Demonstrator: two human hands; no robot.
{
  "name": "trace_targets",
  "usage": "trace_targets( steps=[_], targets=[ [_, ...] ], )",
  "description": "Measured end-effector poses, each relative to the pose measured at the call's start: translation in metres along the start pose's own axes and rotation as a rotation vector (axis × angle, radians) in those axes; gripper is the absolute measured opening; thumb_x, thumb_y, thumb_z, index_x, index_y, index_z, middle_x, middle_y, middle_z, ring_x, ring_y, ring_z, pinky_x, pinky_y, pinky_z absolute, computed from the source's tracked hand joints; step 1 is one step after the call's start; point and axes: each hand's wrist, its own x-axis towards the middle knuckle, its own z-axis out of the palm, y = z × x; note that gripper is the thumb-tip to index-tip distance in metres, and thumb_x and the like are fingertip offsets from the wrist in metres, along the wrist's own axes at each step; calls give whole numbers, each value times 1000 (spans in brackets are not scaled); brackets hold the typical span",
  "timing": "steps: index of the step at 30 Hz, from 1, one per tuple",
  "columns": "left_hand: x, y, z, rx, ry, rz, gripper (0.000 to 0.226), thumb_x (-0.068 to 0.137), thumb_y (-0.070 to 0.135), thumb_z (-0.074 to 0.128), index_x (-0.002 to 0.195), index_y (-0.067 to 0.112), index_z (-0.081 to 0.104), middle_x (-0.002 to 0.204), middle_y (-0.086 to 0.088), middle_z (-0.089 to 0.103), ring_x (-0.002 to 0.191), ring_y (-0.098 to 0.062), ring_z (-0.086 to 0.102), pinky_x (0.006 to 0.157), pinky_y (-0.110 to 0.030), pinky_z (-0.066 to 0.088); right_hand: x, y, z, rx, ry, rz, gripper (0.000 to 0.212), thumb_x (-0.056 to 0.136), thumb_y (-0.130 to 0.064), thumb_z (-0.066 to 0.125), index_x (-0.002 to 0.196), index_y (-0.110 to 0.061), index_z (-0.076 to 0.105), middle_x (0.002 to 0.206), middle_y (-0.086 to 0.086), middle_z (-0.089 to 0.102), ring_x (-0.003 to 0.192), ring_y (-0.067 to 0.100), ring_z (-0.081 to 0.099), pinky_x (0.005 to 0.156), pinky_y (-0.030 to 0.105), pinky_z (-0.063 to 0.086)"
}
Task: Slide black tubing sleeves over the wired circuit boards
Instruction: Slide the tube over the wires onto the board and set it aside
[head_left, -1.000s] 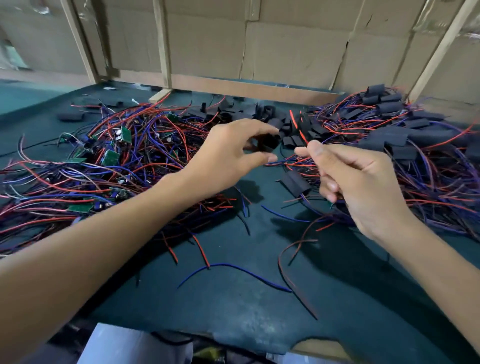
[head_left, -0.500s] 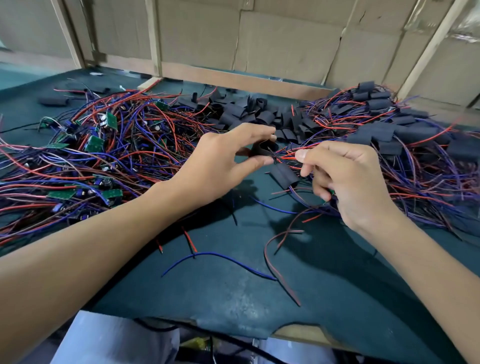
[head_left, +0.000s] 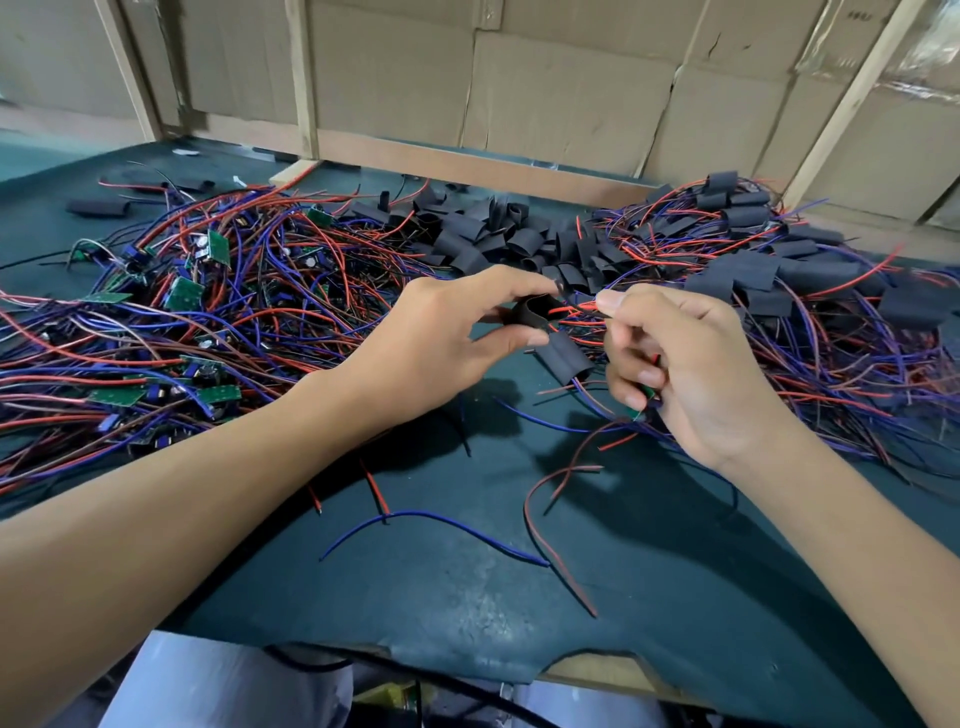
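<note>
Hands closed in, nearly touching | left hand (head_left: 441, 338) pinches sleeve (head_left: 532, 312) open; right hand (head_left: 691, 364) pinches wires, board (head_left: 641, 402) in grip | next: thread wires in.

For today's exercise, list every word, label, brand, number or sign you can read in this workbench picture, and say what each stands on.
No text can be read.
Cardboard wall: a small dark mark near its top right, too blurred to read.
Green circuit boards in the wire pile: any print is too small to tell.
Black sleeve pinched by the left hand: no marking visible.
Right hand holds wires; no labels show.
</note>
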Motion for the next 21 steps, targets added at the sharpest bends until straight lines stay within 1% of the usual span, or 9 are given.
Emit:
trace_targets(
  steps=[3, 5, 8, 13, 15, 17, 19, 20, 21],
  targets=[
    [-1, 1, -1, 2, 27, 4, 38, 90, 24, 75, 126, 17, 67, 112, 11, 73, 108, 5, 65, 102, -26, 50, 1, 2, 0, -42, 38, 16, 28, 68, -33, 70, 51, -17, 54, 50, -1, 26, 42, 15, 21, 43, 22, 28],
    [-1, 1, -1, -5, 31, 3, 40, 90, 24, 75, 128, 17, 66, 113, 10, 73, 109, 3, 65, 103, -26, 49, 2, 5, -1, -91, 66, 2, 34, 79, -27, 72, 51, -18, 54, 50, 1, 27, 41, 16, 22, 43, 24, 30],
    [-1, -1, -1, -16, 14, 8, 44, 90, 25, 76, 132, 17, 64, 120, 8, 71, 113, -3, 65, 103, -33, 50, 2, 7, -2, -193, 88, -68, 46, 94, -24, 68, 52, -18, 49, 44, -2, 29, 37, 20, 27, 43, 28, 32],
    [-1, -3, 2, -7, 16, 71, 46, 91, 25, 75, 133, 15, 62, 125, 6, 68, 115, -7, 64, 101, -34, 52, 0, 9, -4, -319, 127, -195, 48, 92, -30, 68, 53, -19, 42, 42, -5, 34, 33, 24, 40, 47, 28, 34],
    [-1, -4, 3, 8, 35, 108, 45, 90, 22, 77, 132, 12, 64, 124, 5, 69, 113, -8, 64, 99, -32, 53, 0, 9, -5, -358, 160, -233, 48, 92, -26, 69, 52, -21, 43, 42, -1, 34, 32, 24, 44, 44, 26, 31],
    [-1, -4, 3, 15, 53, 134, 44, 89, 20, 78, 129, 9, 65, 121, 4, 70, 111, -8, 65, 98, -31, 53, -1, 9, -4, -371, 194, -264, 46, 91, -21, 69, 52, -20, 44, 44, 12, 35, 31, 21, 45, 43, 24, 30],
    [-1, -4, 4, 13, 59, 142, 43, 88, 19, 79, 128, 8, 66, 119, 2, 71, 108, -9, 66, 97, -31, 54, -2, 7, -4, -375, 214, -288, 44, 90, -17, 69, 55, -11, 43, 49, 23, 37, 31, 19, 46, 43, 21, 30],
    [-1, -4, 4, 17, 59, 144, 43, 88, 19, 79, 128, 8, 66, 118, 1, 71, 107, -10, 66, 97, -30, 54, -2, 7, -4, -386, 221, -295, 43, 90, -15, 69, 56, -9, 42, 47, 22, 37, 31, 21, 47, 43, 20, 30],
    [-1, -3, 4, 25, 61, 149, 44, 88, 19, 79, 128, 8, 66, 117, 1, 71, 107, -9, 66, 97, -29, 53, -3, 6, -4, -402, 225, -303, 43, 90, -14, 69, 56, -9, 42, 43, 16, 38, 32, 24, 48, 44, 19, 31]
  ],
)
